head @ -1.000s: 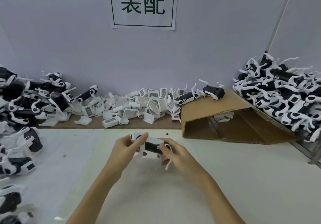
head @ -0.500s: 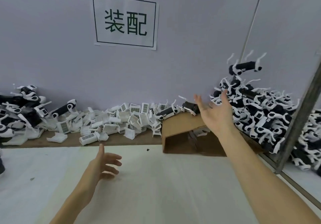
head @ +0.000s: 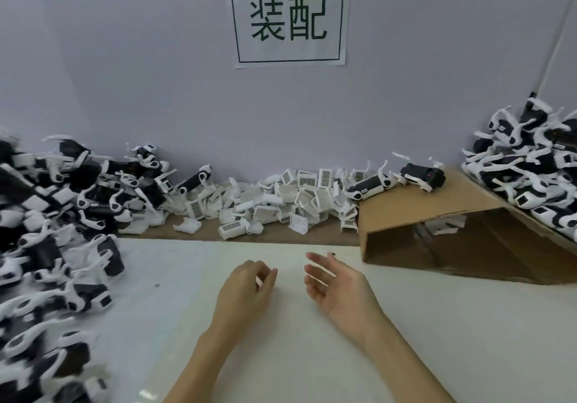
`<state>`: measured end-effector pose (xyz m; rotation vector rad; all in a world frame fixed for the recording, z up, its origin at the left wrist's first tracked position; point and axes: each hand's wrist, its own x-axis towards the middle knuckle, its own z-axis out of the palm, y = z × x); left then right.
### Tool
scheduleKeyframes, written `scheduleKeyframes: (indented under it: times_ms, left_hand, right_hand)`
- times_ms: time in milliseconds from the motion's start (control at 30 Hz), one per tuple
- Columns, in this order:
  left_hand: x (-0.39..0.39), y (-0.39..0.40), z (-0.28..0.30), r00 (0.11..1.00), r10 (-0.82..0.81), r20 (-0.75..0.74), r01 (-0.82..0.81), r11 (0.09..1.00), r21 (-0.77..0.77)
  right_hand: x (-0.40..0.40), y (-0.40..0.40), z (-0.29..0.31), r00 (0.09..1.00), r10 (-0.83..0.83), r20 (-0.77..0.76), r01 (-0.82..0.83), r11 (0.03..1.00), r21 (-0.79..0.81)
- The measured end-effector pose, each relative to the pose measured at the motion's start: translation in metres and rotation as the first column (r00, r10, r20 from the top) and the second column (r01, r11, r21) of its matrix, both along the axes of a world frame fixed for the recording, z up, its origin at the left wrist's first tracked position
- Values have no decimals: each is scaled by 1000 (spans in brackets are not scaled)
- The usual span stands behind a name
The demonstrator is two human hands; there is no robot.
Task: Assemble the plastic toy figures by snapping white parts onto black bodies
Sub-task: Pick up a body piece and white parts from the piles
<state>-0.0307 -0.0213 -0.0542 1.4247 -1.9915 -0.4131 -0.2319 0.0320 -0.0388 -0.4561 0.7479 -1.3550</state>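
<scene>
Both hands are back over the counter [head: 312,355] and empty: the finished figure she held a second ago has gone onto the heap at the right [head: 530,177]. The left hand [head: 246,290] hangs loosely curled, the right hand [head: 337,287] spread, palm up. Loose white parts [head: 281,202] and black bodies [head: 50,202] wait; a new cycle looks due.

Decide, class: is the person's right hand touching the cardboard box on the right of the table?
Apart. The head view shows the right hand open above the white table, with a strip of bare tabletop between its fingertips and the cardboard box.
</scene>
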Motion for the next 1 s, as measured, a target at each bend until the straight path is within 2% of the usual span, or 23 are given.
scheduleKeyframes:
  times_ms: [100,167,233,300,367,400,467,533,667,767,900,1000]
  left_hand:
    - [7,-13,0,990,136,23,-136,991,-17]
    - [18,-32,3,939,276,203,-269,961,-61]
    - [40,-57,15,763,419,493,-425,899,-106]
    - [73,-79,33,508,481,714,-560,815,-150]
    - [109,-98,51,282,469,837,-683,711,-168]
    - [126,-105,57,207,432,878,-735,661,-152]
    - [149,-113,58,149,355,923,-803,588,-96]
    - [160,-115,48,132,345,929,-754,644,-132]
    - [143,-117,39,178,412,893,-458,838,-296]
    - [104,-112,44,332,429,840,-241,899,-364]
    - [28,-78,54,604,312,733,41,907,-420]
    - [-20,-32,47,829,113,548,227,827,-514]
  right_hand:
    - [1,-4,-9,999,22,35,-22,1000,-16]
    - [0,-7,-10,997,52,49,-51,998,-25]
    - [0,-10,-11,997,60,43,-59,998,-17]
    - [1,-13,-13,998,45,44,-44,999,-13]
    - [1,-15,-14,998,39,42,-38,999,-16]
    - [2,-15,-14,998,42,37,-42,999,-17]
    - [3,-15,-16,998,54,21,-53,998,-16]
    - [5,-15,-15,998,69,10,-69,997,-25]
    - [7,-14,-13,998,64,2,-64,998,-18]
    - [6,-14,-12,999,49,10,-49,999,-2]
    - [0,-11,-8,1000,-27,5,27,1000,15]
    - [-9,-9,-4,986,-163,-35,164,986,23]
